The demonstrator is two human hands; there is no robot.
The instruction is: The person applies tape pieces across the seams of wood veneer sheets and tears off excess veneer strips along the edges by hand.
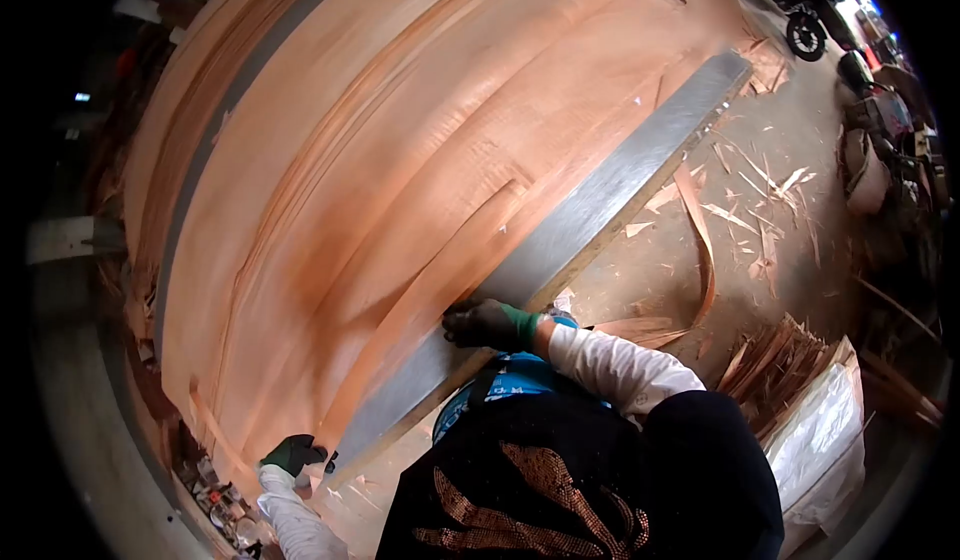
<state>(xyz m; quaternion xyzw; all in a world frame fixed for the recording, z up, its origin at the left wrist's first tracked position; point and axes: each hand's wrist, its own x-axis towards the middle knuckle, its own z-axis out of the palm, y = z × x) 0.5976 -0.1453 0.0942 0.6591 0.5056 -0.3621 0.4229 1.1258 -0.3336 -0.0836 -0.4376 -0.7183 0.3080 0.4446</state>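
Large sheets of thin wood veneer (430, 160) lie in wavy layers across the table. A grey metal strip (600, 175) runs along the near edge of the table, beside the veneer's edge. My right hand (490, 325), in a dark glove with a green cuff, rests over this strip near the veneer, its fingers curled; what is in them is hidden. Near the strip's left end, my left hand (292, 455), in a green and dark glove, is closed at the veneer's corner. A small black object (332, 462) shows beside its fingertips, too small to name.
Torn veneer scraps (770, 195) litter the floor to the right. A long curled strip (697, 250) lies by the table edge. At lower right stands a stack of veneer pieces (785, 370) beside white plastic wrapping (820, 450). A wheel (806, 35) shows at upper right.
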